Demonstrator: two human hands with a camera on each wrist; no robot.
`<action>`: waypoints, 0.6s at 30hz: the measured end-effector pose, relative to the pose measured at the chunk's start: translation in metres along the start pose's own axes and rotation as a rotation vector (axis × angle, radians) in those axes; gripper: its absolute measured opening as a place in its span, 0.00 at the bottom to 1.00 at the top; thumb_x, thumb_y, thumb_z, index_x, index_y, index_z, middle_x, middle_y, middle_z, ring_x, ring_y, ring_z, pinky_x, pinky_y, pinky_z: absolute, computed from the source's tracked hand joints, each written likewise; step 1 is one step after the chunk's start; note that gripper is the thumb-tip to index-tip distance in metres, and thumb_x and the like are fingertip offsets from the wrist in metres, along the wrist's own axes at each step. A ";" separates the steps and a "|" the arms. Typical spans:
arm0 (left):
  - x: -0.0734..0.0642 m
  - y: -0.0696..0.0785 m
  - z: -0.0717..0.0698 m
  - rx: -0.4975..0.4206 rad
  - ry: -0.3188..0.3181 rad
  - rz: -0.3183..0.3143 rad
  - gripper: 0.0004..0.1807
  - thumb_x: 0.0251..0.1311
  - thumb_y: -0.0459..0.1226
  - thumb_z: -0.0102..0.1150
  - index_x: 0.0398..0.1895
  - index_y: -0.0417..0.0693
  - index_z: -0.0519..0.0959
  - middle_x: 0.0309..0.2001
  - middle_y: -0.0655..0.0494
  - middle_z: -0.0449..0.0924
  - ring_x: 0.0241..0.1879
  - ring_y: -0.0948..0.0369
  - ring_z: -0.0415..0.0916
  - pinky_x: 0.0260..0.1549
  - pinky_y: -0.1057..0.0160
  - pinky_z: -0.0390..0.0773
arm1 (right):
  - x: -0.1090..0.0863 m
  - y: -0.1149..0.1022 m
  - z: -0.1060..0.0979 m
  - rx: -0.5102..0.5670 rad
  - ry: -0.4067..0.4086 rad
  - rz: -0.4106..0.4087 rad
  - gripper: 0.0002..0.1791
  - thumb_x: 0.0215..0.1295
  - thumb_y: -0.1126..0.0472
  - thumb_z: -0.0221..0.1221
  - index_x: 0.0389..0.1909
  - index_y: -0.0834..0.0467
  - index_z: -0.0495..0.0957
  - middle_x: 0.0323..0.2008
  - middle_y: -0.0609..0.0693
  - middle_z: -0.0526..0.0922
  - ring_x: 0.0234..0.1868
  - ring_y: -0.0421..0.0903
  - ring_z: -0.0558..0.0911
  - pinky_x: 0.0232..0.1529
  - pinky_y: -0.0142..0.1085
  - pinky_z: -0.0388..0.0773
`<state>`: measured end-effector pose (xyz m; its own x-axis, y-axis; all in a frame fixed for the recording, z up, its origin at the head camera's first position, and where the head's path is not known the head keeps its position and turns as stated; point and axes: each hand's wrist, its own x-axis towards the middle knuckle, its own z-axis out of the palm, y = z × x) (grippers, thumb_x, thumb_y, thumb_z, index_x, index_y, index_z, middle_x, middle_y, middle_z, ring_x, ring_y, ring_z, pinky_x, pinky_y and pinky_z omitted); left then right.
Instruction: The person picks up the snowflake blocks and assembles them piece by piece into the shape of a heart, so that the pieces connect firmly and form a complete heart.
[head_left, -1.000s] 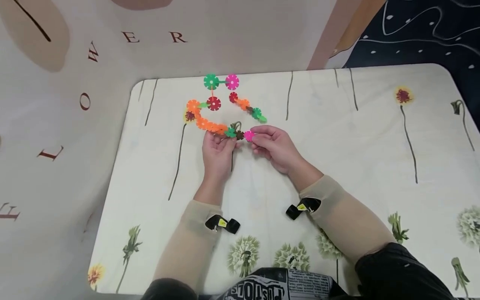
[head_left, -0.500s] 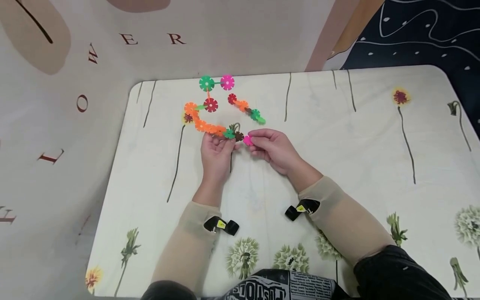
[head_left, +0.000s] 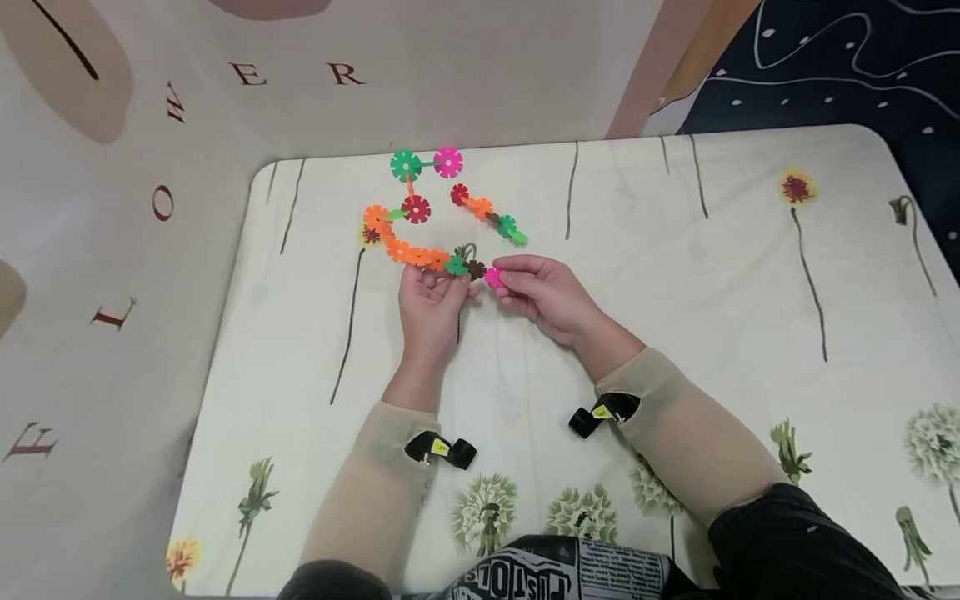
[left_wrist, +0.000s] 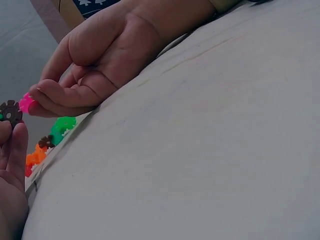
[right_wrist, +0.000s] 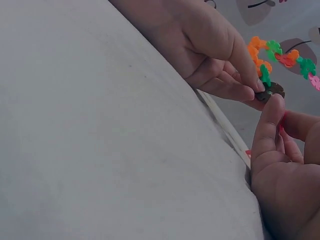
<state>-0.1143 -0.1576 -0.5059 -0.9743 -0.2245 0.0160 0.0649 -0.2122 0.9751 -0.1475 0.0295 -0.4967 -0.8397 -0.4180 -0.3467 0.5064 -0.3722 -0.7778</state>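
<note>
In the head view my left hand (head_left: pixel 431 312) pinches the near end of a chain of notched plastic snowflake discs, at a brown disc (head_left: pixel 476 269) joined to a green disc (head_left: pixel 457 265). From there the chain curves up through several orange discs (head_left: pixel 397 250) to a red disc (head_left: pixel 416 209), a green one (head_left: pixel 406 165) and a pink one (head_left: pixel 448 162). My right hand (head_left: pixel 547 296) holds a loose-edged pink disc (head_left: pixel 493 277) between thumb and fingers, its rim right at the brown disc. The right wrist view shows the left thumb on the brown disc (right_wrist: pixel 274 93).
A second, shorter chain (head_left: pixel 487 212) of red, orange, brown and green discs lies on the table just beyond the hands. A flower-print cloth (head_left: pixel 675 275) covers the table. Behind its far edge hangs a printed curtain (head_left: pixel 450 75).
Both hands keep their holds, the pink disc staying against the brown one. The far end of the held chain has shifted slightly left, and the head view has moved a little.
</note>
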 end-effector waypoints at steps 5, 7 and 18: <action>0.000 0.000 0.000 -0.005 -0.003 0.015 0.34 0.68 0.20 0.63 0.74 0.32 0.62 0.59 0.31 0.80 0.45 0.53 0.88 0.43 0.55 0.89 | 0.001 0.000 0.000 0.002 -0.013 0.009 0.17 0.78 0.74 0.57 0.64 0.71 0.77 0.43 0.54 0.89 0.35 0.41 0.88 0.39 0.29 0.87; 0.000 0.000 0.000 -0.007 -0.003 0.012 0.34 0.68 0.20 0.63 0.74 0.32 0.62 0.60 0.32 0.80 0.44 0.53 0.88 0.43 0.55 0.89 | 0.001 0.000 0.000 -0.020 -0.027 0.008 0.18 0.78 0.74 0.56 0.65 0.72 0.76 0.43 0.54 0.89 0.35 0.40 0.88 0.40 0.29 0.87; 0.000 0.000 0.000 -0.001 -0.022 0.000 0.33 0.69 0.20 0.62 0.74 0.33 0.61 0.60 0.30 0.79 0.43 0.51 0.88 0.42 0.57 0.90 | 0.001 0.000 0.002 -0.075 -0.020 0.013 0.19 0.80 0.72 0.55 0.67 0.72 0.75 0.44 0.52 0.88 0.34 0.39 0.83 0.38 0.27 0.84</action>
<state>-0.1147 -0.1574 -0.5057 -0.9788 -0.2037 0.0204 0.0647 -0.2132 0.9749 -0.1477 0.0277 -0.4964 -0.8287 -0.4390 -0.3470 0.5006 -0.3042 -0.8105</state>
